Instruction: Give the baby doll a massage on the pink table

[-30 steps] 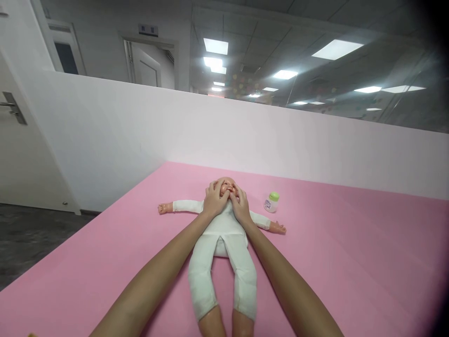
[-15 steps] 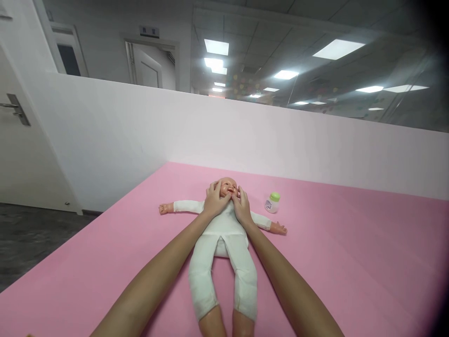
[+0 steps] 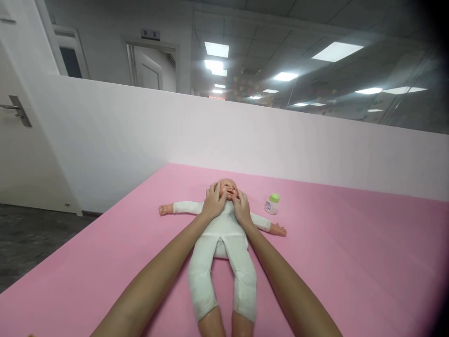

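- Left hand [image 3: 213, 203] and right hand [image 3: 241, 208] cupped, half open, on doll [image 3: 224, 243] cheeks, keeping head steady.
- Doll flat on pink mat [image 3: 351, 262]; little bottle [image 3: 271, 203] standing near.

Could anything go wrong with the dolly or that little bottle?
Maybe. The left hand and right hand press on the doll at its cheeks, so a hard push might shift its head. The small bottle stands near the doll's arm; a bump there might tip it over.
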